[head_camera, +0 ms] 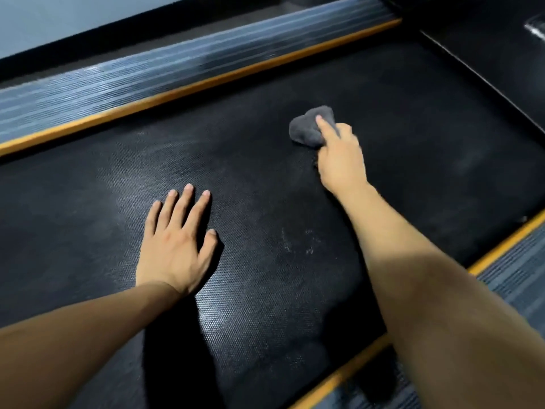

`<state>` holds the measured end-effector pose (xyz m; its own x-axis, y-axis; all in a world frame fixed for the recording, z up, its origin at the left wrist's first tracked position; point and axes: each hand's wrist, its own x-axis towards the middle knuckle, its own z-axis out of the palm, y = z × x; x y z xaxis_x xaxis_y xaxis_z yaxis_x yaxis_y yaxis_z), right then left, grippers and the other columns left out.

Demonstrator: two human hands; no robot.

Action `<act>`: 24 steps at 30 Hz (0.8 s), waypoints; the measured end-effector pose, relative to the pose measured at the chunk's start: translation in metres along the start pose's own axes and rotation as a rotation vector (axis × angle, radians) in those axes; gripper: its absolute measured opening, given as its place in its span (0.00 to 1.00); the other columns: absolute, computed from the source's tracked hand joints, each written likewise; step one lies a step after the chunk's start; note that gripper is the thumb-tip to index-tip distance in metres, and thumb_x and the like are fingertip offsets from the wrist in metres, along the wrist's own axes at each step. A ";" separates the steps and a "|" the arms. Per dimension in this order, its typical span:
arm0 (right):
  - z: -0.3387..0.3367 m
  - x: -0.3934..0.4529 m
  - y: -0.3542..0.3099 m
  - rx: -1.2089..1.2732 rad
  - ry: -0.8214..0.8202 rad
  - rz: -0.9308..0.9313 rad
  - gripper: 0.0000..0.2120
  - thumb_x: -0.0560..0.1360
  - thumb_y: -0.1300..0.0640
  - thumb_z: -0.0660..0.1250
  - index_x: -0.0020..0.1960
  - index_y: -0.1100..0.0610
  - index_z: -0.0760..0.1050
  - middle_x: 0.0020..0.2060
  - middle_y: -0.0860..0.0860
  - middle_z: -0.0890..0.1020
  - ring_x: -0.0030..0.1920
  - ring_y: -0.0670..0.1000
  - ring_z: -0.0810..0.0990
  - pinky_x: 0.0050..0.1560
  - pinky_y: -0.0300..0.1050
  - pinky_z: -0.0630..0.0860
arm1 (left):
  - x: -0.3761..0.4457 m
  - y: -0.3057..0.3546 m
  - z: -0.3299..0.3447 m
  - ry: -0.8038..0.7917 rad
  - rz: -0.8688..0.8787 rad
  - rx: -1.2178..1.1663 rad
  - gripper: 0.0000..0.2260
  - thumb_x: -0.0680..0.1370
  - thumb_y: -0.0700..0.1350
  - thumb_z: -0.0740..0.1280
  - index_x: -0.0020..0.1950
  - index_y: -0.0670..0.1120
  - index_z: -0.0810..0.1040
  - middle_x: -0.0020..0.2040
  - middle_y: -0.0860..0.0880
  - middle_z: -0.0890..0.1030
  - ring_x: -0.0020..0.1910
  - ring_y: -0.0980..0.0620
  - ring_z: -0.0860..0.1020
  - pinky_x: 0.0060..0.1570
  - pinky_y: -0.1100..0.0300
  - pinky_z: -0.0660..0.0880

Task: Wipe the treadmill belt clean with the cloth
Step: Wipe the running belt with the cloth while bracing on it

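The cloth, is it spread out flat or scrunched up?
Scrunched up. The grey cloth sits as a lumpy wad on the belt, gripped by the right hand, forefinger lying over it.

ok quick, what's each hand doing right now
left hand: open, fingers spread flat on the treadmill belt.
right hand: grips the grey cloth, index finger pressing on top.

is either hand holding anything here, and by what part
The right hand grips the bunched grey cloth at its near end, index finger stretched over the top. The left hand holds nothing; it rests flat on the treadmill belt.
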<state>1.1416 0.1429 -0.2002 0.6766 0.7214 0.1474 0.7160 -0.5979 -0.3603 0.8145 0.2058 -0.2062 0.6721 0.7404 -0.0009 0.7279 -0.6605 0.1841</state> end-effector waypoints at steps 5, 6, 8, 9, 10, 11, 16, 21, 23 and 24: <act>0.014 -0.063 -0.054 0.040 0.000 -0.220 0.29 0.72 0.62 0.57 0.72 0.52 0.71 0.61 0.60 0.75 0.55 0.65 0.76 0.56 0.58 0.75 | 0.000 0.000 0.000 -0.006 -0.005 0.006 0.30 0.81 0.59 0.50 0.83 0.54 0.57 0.84 0.48 0.57 0.83 0.46 0.53 0.81 0.45 0.48; 0.017 -0.084 -0.065 0.060 -0.028 -0.309 0.29 0.72 0.62 0.56 0.72 0.52 0.71 0.63 0.60 0.75 0.56 0.64 0.76 0.57 0.57 0.75 | 0.000 0.000 0.000 -0.007 -0.006 0.008 0.30 0.81 0.59 0.50 0.83 0.54 0.57 0.84 0.48 0.57 0.83 0.46 0.52 0.81 0.45 0.48; 0.016 -0.113 -0.073 0.066 -0.082 -0.417 0.29 0.74 0.63 0.60 0.75 0.51 0.68 0.67 0.58 0.73 0.59 0.61 0.75 0.59 0.55 0.74 | 0.000 0.000 0.000 -0.008 -0.008 0.002 0.30 0.81 0.59 0.50 0.83 0.54 0.57 0.84 0.48 0.56 0.83 0.47 0.52 0.81 0.45 0.48; 0.012 -0.118 -0.069 0.055 -0.078 -0.441 0.30 0.74 0.63 0.62 0.75 0.51 0.67 0.67 0.57 0.73 0.60 0.61 0.75 0.58 0.55 0.74 | 0.000 0.000 0.000 -0.006 -0.009 -0.001 0.30 0.80 0.59 0.50 0.83 0.54 0.57 0.84 0.48 0.56 0.83 0.47 0.52 0.81 0.45 0.48; 0.008 -0.116 -0.060 0.035 -0.058 -0.442 0.30 0.73 0.63 0.61 0.75 0.50 0.68 0.66 0.57 0.74 0.58 0.61 0.76 0.57 0.55 0.74 | -0.001 0.001 -0.001 -0.002 -0.011 0.000 0.30 0.80 0.59 0.50 0.83 0.54 0.57 0.84 0.48 0.56 0.83 0.46 0.52 0.81 0.45 0.48; 0.004 -0.108 -0.048 0.011 -0.019 -0.407 0.30 0.72 0.62 0.61 0.74 0.50 0.69 0.64 0.57 0.75 0.56 0.61 0.76 0.56 0.55 0.75 | -0.002 0.001 -0.001 0.003 -0.010 0.002 0.30 0.80 0.59 0.50 0.82 0.54 0.57 0.84 0.48 0.57 0.83 0.46 0.53 0.81 0.45 0.48; -0.025 -0.055 0.048 -0.059 0.095 0.059 0.29 0.77 0.63 0.60 0.77 0.52 0.64 0.65 0.61 0.71 0.58 0.66 0.73 0.59 0.59 0.72 | -0.001 0.000 0.000 0.016 -0.013 -0.006 0.30 0.80 0.60 0.50 0.82 0.54 0.58 0.84 0.48 0.57 0.83 0.46 0.53 0.81 0.45 0.47; -0.011 -0.096 -0.003 -0.054 0.090 -0.050 0.29 0.73 0.63 0.59 0.74 0.53 0.69 0.60 0.61 0.74 0.53 0.66 0.75 0.55 0.59 0.74 | 0.000 -0.001 0.001 0.006 -0.017 -0.015 0.30 0.80 0.60 0.50 0.82 0.54 0.58 0.84 0.48 0.57 0.83 0.46 0.53 0.81 0.45 0.47; 0.004 -0.138 -0.043 -0.003 0.032 -0.215 0.28 0.72 0.61 0.59 0.73 0.52 0.70 0.60 0.59 0.75 0.55 0.64 0.75 0.56 0.57 0.75 | 0.000 0.000 0.001 0.004 -0.018 -0.009 0.30 0.80 0.60 0.50 0.82 0.55 0.58 0.84 0.48 0.56 0.83 0.46 0.52 0.81 0.45 0.46; 0.006 -0.155 -0.057 0.032 -0.001 -0.277 0.29 0.73 0.62 0.60 0.74 0.51 0.69 0.63 0.59 0.75 0.58 0.62 0.75 0.58 0.56 0.74 | 0.000 -0.001 0.001 0.003 -0.019 -0.009 0.30 0.80 0.60 0.50 0.82 0.55 0.57 0.84 0.48 0.56 0.83 0.46 0.52 0.81 0.45 0.46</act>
<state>0.9945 0.0673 -0.2083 0.4556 0.8564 0.2430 0.8679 -0.3666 -0.3353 0.8144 0.2064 -0.2074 0.6579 0.7531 -0.0014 0.7391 -0.6453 0.1930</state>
